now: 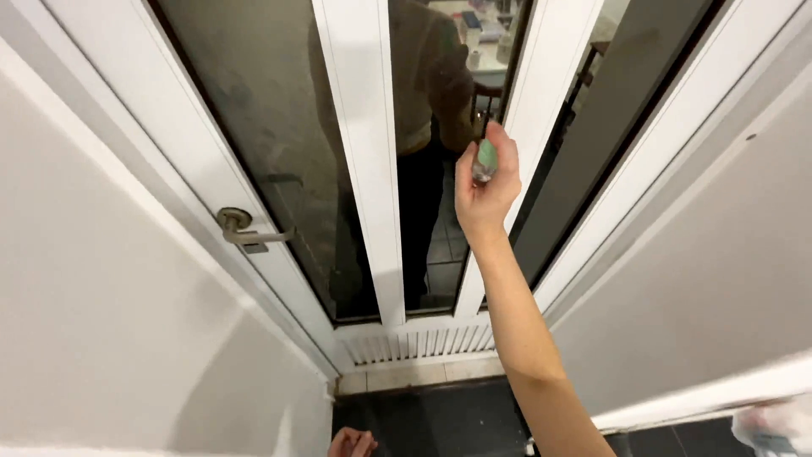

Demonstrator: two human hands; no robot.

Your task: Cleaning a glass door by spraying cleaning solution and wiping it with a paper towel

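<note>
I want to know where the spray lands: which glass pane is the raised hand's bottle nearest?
The narrow middle pane, between the two white uprights. The right hand holds the small bottle at its right edge; the wide handle-side pane lies further left.

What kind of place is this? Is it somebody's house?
Probably a home, at a glazed balcony or patio door. A white-framed glass door with a metal lever handle reflects a room behind, and dark floor tiles lie below.

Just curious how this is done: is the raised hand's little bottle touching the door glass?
Cannot tell. In the head view the right hand grips a small green-topped bottle in front of the glass door, but from this angle any gap between them is hidden.
</note>
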